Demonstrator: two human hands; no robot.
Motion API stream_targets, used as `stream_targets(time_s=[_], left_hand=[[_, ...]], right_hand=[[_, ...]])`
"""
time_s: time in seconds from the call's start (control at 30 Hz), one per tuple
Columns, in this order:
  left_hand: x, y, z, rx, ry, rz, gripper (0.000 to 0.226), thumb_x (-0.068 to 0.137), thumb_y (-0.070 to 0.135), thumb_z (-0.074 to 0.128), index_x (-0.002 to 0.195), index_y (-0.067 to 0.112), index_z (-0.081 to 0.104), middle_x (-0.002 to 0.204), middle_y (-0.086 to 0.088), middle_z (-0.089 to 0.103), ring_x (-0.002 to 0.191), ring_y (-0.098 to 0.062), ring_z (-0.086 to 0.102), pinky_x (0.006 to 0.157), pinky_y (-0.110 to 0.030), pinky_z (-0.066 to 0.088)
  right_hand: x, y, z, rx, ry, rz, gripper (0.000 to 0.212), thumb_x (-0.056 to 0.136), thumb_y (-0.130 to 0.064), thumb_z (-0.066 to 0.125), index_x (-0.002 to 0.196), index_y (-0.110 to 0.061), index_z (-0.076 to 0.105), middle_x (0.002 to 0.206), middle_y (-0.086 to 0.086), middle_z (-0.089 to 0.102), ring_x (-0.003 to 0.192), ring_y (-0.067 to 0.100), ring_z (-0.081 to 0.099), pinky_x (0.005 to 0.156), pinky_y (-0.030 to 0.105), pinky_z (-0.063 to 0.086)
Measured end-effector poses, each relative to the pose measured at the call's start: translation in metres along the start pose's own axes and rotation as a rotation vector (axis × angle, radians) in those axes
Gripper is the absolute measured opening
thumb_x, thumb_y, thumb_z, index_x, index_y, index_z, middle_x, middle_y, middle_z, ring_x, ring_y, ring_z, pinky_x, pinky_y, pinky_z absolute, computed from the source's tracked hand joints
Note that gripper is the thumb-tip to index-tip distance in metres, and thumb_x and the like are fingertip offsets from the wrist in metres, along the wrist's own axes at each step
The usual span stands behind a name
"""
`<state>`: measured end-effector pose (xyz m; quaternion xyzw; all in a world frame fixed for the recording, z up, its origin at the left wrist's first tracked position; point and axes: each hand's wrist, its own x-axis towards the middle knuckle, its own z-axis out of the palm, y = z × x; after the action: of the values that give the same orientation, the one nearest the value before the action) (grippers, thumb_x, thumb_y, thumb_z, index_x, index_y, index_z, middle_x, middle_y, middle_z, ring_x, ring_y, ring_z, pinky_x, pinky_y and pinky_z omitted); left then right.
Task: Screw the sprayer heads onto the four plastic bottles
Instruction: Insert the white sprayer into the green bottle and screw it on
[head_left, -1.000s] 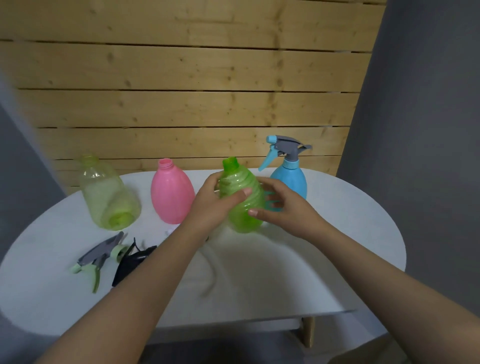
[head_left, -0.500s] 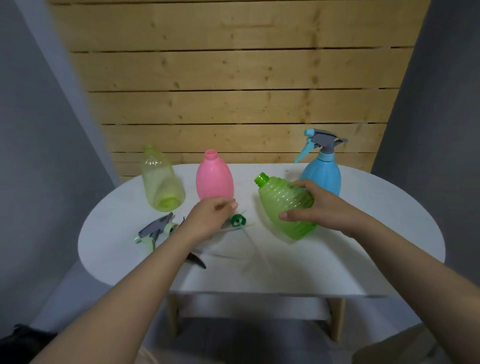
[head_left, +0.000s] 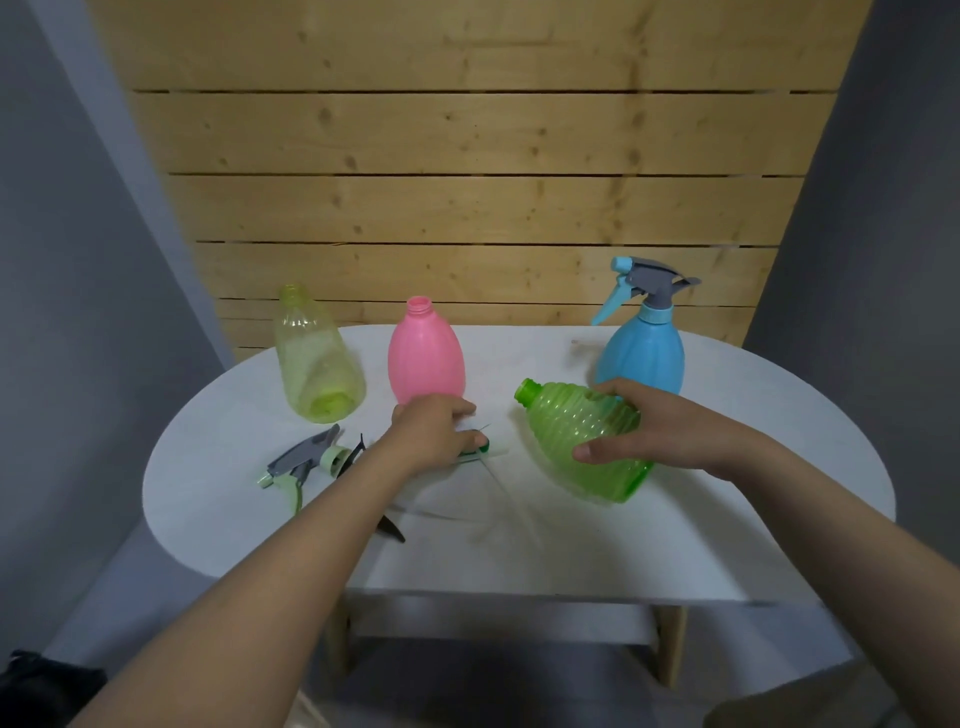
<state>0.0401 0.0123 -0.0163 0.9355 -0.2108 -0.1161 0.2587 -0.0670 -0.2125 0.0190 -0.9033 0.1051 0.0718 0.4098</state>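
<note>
My right hand (head_left: 649, 431) grips the ribbed green bottle (head_left: 582, 441), tilted with its open neck toward the upper left, just above the white table (head_left: 727, 519). My left hand (head_left: 431, 434) lies over a green sprayer head (head_left: 480, 448) on the table; only its collar and thin tube show, and I cannot see whether the fingers have closed on it. The pink bottle (head_left: 426, 358) and the pale yellow-green bottle (head_left: 317, 364) stand open-necked at the back. The blue bottle (head_left: 641, 353) wears a sprayer head. A light green and grey sprayer head (head_left: 306, 462) lies at the left.
A dark sprayer head (head_left: 387, 525) lies partly hidden under my left forearm. A wooden slat wall stands behind the table, with grey walls on both sides. The table's front edge is near my elbows.
My left hand let go of the green bottle and moved down-left onto the green sprayer head. My right hand tilted the bottle and carried it to the right.
</note>
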Motion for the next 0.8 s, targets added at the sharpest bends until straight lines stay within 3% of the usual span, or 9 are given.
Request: stream_targets(time_s=[0.13,0.3,0.57,0.67,0.8], left_hand=[[0.007,-0.004,-0.002,0.021,-0.101,0.008,0.055,0.084,0.036,0.064,0.134,0.020,0.050,0.146,-0.006,0.044,0.134,-0.027,0.036,0.110,-0.035,0.032],[0.011,-0.006,-0.001,0.073,-0.120,0.067,0.057,0.083,0.036,0.064,0.134,0.018,0.048,0.142,-0.012,0.044,0.132,-0.027,0.036,0.107,-0.037,0.034],[0.004,-0.003,0.000,0.209,0.005,0.191,0.057,0.085,0.041,0.059,0.135,0.019,0.043,0.132,-0.009,0.049,0.114,-0.030,0.051,0.087,-0.035,0.040],[-0.002,-0.003,-0.003,0.186,0.099,0.254,0.057,0.086,0.042,0.057,0.137,0.020,0.041,0.128,-0.008,0.047,0.107,-0.029,0.054,0.078,-0.031,0.040],[-0.012,-0.003,-0.010,0.035,0.251,0.317,0.062,0.084,0.040,0.062,0.138,0.019,0.039,0.128,-0.005,0.045,0.100,-0.019,0.052,0.079,-0.027,0.038]], right_hand=[[-0.001,0.005,-0.003,-0.007,-0.019,0.006,0.077,0.060,-0.049,0.081,0.126,-0.032,0.046,0.113,-0.010,0.052,0.099,0.008,0.053,0.072,0.019,0.042],[-0.004,0.007,-0.006,-0.036,-0.028,0.015,0.080,0.060,-0.051,0.079,0.129,-0.032,0.043,0.119,-0.007,0.050,0.101,0.010,0.051,0.070,0.016,0.041],[-0.009,0.008,-0.009,-0.053,-0.008,0.012,0.082,0.061,-0.049,0.080,0.132,-0.031,0.042,0.120,-0.007,0.050,0.102,0.010,0.051,0.071,0.017,0.041],[-0.012,0.007,-0.011,-0.050,-0.002,0.009,0.078,0.063,-0.047,0.080,0.130,-0.032,0.044,0.120,-0.006,0.050,0.100,0.010,0.052,0.071,0.017,0.041],[-0.018,0.005,-0.016,-0.009,0.008,-0.003,0.073,0.063,-0.042,0.081,0.127,-0.033,0.047,0.121,-0.003,0.053,0.105,0.014,0.054,0.080,0.024,0.045]])
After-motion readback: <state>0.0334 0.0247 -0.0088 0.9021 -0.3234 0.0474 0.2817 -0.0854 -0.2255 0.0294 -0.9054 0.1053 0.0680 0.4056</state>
